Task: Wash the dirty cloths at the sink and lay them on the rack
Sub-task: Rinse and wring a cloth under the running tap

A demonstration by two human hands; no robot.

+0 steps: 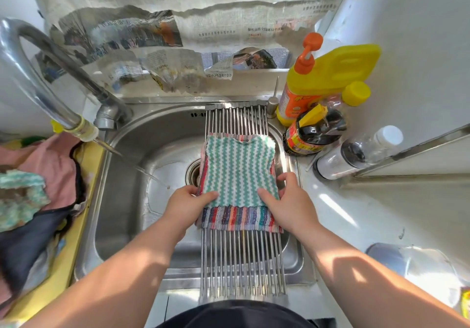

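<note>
- Head view: the green zigzag cloth (239,170) lies flat on a striped cloth (239,218) on the rack (241,259), across the right side of the sink (122,200).
- Left hand (187,204) and right hand (290,203) each pinch a near corner of it, thumb on top; the fingers are probably tucked under.
- An uneven tug could drag both cloths off the rack's left edge into the sink.
- The tap (38,78) is running, and splash may re-wet them.
- An unwashed pile (38,188) waits on the left counter.
</note>
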